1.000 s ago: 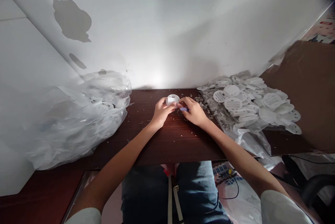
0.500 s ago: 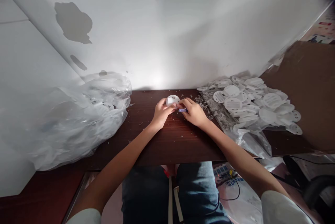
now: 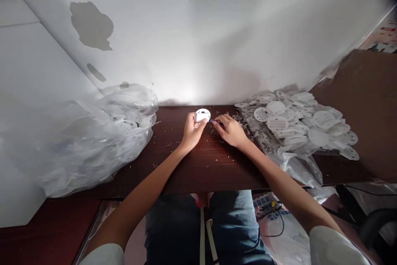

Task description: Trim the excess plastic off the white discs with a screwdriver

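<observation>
My left hand grips a round white plastic disc with a slot in it, thumb on its near edge. The disc is held up, tilted, above the dark wooden table. My right hand is closed around a small blue-purple tool, whose tip points left towards the disc's right edge. Most of the tool is hidden by the fingers, so I cannot tell its exact kind, nor whether its tip touches the disc.
At the right, many similar white discs lie heaped on a clear plastic sheet. A large clear plastic bag holding discs sits at the left. White shavings are scattered near my right hand. Behind stands a white wall.
The disc has turned in my left hand, showing its slotted side more upright. My right hand has drawn slightly off the disc, and the tool has swung so its tip faces the disc.
</observation>
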A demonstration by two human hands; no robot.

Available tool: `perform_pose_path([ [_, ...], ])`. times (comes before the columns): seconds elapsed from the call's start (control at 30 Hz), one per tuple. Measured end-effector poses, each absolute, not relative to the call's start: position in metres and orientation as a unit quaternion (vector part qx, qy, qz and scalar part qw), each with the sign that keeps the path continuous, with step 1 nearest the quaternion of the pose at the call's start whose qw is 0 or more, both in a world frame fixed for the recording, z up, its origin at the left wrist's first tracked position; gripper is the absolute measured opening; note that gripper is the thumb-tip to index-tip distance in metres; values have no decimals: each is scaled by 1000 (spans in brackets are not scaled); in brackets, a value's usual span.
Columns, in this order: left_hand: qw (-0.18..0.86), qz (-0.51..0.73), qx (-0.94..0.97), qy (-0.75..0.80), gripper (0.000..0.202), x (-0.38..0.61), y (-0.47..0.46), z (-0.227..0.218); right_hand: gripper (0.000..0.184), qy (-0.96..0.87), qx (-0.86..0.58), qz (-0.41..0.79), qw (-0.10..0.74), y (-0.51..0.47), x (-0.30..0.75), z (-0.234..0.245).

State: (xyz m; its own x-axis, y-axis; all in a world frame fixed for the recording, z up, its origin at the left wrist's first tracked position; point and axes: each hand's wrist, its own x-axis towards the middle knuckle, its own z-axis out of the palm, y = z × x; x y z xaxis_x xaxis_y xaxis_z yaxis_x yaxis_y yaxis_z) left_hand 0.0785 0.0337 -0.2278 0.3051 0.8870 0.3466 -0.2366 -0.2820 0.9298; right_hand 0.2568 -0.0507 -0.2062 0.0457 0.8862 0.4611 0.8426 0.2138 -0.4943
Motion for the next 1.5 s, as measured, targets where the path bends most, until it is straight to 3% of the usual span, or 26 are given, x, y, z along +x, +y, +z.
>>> perform_pose_path([
  [0.13,524,518,618,274,46,79,31,-227,32,-654,-606,101,441,-49,253,-207],
  [0.27,619,492,548,272,51,82,27,-225,32,-648,-552,134,507,-50,248,-210],
  [0.5,715,468,459,242,52,86,20,-224,16,-661,-530,83,524,-47,247,-214],
  [0.93,709,471,457,257,48,87,18,-224,13,-676,-541,76,494,-51,247,-206],
  [1.5,688,482,465,279,53,89,18,-225,16,-653,-512,100,548,-47,243,-212],
])
